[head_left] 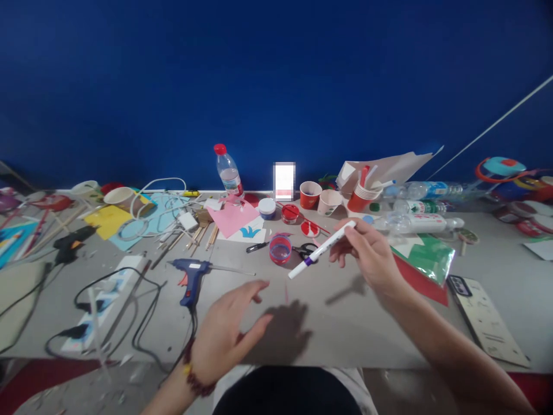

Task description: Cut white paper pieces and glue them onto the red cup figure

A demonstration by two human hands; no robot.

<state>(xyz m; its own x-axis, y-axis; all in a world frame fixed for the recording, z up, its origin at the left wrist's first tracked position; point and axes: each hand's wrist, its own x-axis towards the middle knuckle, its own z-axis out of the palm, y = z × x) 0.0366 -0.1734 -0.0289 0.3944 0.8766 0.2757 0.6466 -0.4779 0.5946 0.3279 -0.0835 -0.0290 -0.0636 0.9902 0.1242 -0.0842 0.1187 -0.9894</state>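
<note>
My right hand (370, 252) is raised over the grey table (337, 323), its fingers closed round a white marker pen (322, 250) with a purple band, the cap end pointing down and left. My left hand (228, 334) hovers lower, near the table's front, fingers stretched out and slightly spread, holding nothing. A blue glue gun (192, 276) lies just left of it. A small red-rimmed round container (280, 249) and black scissors (302, 250) sit beyond the pen's tip.
Paper cups (320, 197), a red-capped water bottle (227, 170), several lying bottles (415, 214), pink paper (232, 218) and green and red sheets (425, 259) crowd the back. A power strip with black cables (108, 305) lies left. A printed board (486, 320) sits right.
</note>
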